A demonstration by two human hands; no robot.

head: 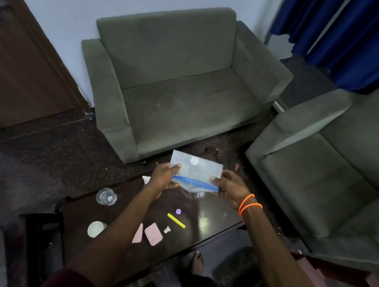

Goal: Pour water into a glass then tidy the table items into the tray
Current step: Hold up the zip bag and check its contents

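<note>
The dark table [213,219] is the landmark here. Beyond its far edge stands a green sofa [178,81], and to its right a second green sofa [327,172].

Above the table's far end, both hands hold up a clear zip bag [196,170] with a blue seal strip. The left hand [163,178] pinches the bag's left edge between thumb and fingers, and the right hand [231,186], with orange bands at the wrist, grips the right edge by the seal. Whether anything is inside the bag cannot be told.

On the table's left part stands a clear glass [106,196]; it seems to hold water, though the level is hard to read, so the pouring looks likely done. Nearer the table's front left sits a white cup [96,229].

Still loose on the tabletop, toward its front: a pink case [153,233], a pink piece [138,234] partly hidden by the left forearm, a yellow stick [176,220], a small white cap [167,230] and a purple disc [178,211].

No tray is clearly in view, so the tidying seems barely begun; every small item remains to be gathered
</note>
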